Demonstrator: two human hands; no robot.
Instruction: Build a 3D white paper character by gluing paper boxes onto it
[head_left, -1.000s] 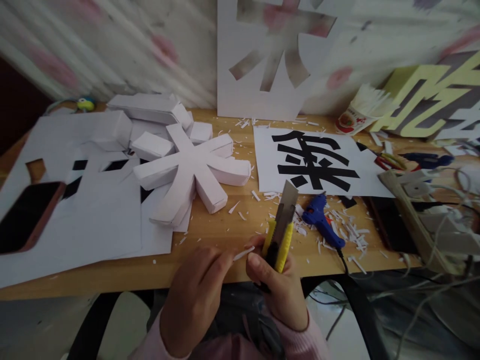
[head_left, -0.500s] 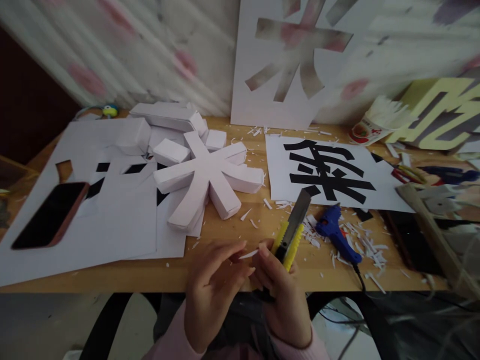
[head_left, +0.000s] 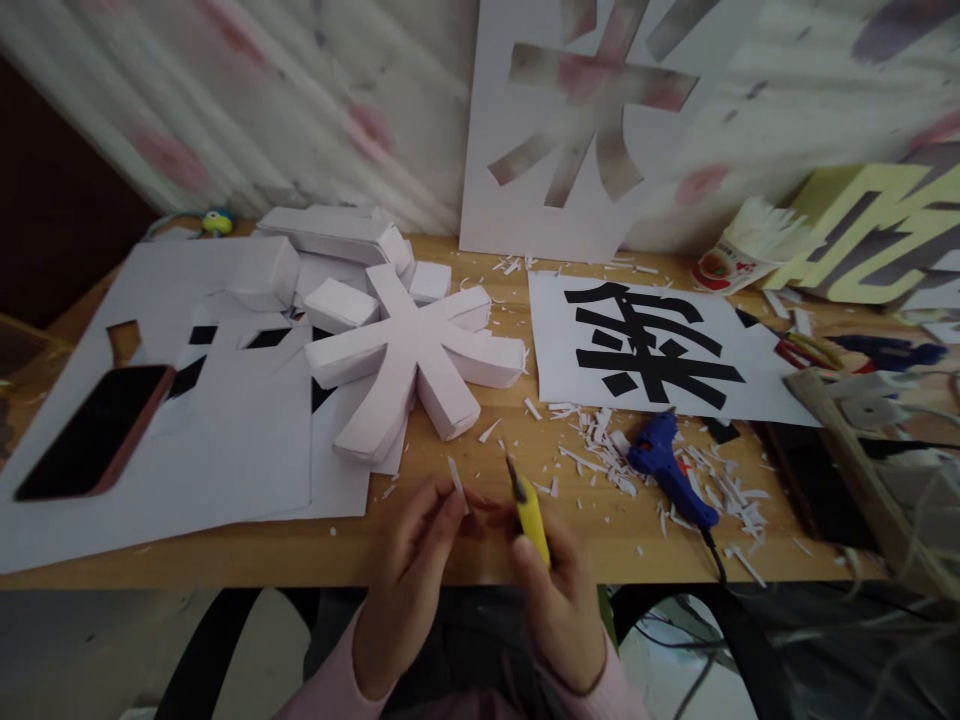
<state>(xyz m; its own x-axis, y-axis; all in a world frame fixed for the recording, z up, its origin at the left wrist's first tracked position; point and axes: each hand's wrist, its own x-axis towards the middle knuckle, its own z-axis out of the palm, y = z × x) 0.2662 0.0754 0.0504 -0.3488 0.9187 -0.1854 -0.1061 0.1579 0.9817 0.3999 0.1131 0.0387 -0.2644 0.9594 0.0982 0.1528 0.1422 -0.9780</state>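
Observation:
Between the thumb and fingers of my left hand [head_left: 411,570] a thin white paper strip [head_left: 456,478] is pinched, its tip pointing up. My right hand [head_left: 559,590] grips a yellow utility knife [head_left: 531,520], blade end angled up and to the left, seen nearly edge-on. Both hands are over the table's front edge, close together. Just beyond them lies a white three-dimensional paper character [head_left: 409,345] with several box-like arms. A blue glue gun [head_left: 671,470] rests to the right among white paper scraps [head_left: 604,450].
A sheet with a black printed character [head_left: 551,370] lies behind the scraps. On the left, a phone [head_left: 97,430] sits on white sheets [head_left: 255,460]. A cut-out board [head_left: 487,215] leans at the back, near a paper cup [head_left: 739,262] of strips. A wooden frame [head_left: 832,430] stands right.
The white strip has passed from my right fingertips to my left hand. The knife has turned from its broad side to nearly edge-on and lowered; my hands have moved slightly apart.

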